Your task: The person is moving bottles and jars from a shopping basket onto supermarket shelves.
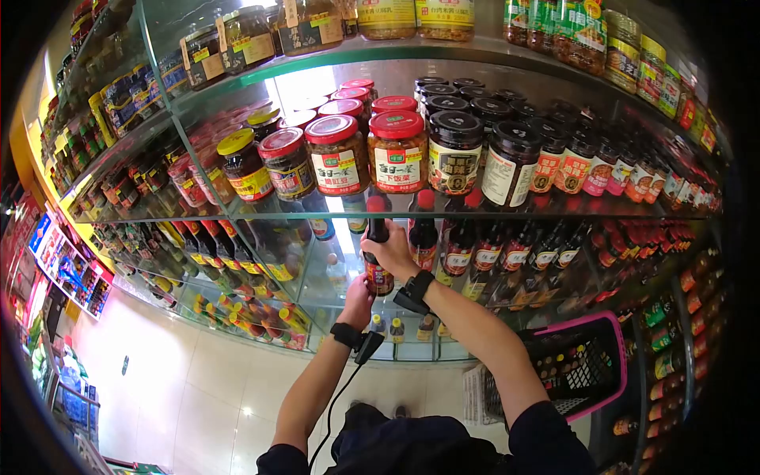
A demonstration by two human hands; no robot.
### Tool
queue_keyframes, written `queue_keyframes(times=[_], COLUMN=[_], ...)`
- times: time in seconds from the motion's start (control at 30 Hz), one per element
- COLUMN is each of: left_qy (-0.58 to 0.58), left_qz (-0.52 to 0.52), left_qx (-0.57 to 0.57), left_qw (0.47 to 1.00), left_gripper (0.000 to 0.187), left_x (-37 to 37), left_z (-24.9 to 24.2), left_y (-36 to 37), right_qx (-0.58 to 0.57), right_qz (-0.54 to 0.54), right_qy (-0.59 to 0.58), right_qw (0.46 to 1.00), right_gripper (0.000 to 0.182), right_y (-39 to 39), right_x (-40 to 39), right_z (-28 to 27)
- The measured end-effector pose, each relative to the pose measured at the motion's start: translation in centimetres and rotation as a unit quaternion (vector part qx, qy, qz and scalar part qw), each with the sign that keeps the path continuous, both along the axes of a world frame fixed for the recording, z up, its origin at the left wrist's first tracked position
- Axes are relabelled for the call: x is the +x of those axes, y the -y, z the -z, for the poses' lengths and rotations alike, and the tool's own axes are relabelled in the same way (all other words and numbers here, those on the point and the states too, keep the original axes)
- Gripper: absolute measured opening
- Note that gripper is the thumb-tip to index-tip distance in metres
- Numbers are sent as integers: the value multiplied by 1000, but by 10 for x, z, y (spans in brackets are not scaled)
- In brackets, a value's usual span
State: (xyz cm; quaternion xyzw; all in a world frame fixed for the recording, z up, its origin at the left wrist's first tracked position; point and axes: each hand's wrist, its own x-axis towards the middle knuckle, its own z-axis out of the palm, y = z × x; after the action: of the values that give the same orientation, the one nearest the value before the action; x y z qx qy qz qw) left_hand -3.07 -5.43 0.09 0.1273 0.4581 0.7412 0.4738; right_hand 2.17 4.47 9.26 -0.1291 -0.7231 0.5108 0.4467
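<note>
A dark sauce bottle with a red cap (378,237) stands upright at the front of the glass shelf below the jars. My right hand (393,252) is wrapped round its upper part, under the neck. Lower down, my left hand (359,297) is against the bottle's left side near its base; its fingers are partly hidden, and it seems to grip the bottle too. Right beside it stands another red-capped bottle (423,237), with more sauce bottles (487,255) in a row to the right.
Above my hands, a glass shelf edge (475,215) carries jars with red lids (397,154) and black lids (455,150). A black basket with a pink rim (620,356) holds several bottles at lower right. Small bottles (397,328) stand on the bottom shelf.
</note>
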Motion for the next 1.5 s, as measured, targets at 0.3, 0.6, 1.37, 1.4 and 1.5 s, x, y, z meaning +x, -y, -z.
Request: queue_keyframes(times=[0.3,0.6,1.37,1.4,1.5], left_qy=[-172,-171,-176,-176,-169], left_qz=[-61,-59,-64,-64,-56], left_qx=[11,24,12,12,44], left_qw=[983,983,982,982,983], left_gripper=[29,31,31,31,32], left_x=[-33,-35,-53,-56,-59], left_z=[19,-3,5,10,17], left_y=[-33,-31,-44,-47,-53], right_qx=[-15,-35,185,185,194], right_qz=[-5,30,246,247,233], right_qy=[-36,-34,-3,-3,-9], right_qw=[999,998,951,951,953], right_gripper=[19,18,39,39,45], right_y=[-12,-13,-17,-16,-13], right_x=[-26,-36,-51,-51,-51], right_z=[2,-2,5,1,-6])
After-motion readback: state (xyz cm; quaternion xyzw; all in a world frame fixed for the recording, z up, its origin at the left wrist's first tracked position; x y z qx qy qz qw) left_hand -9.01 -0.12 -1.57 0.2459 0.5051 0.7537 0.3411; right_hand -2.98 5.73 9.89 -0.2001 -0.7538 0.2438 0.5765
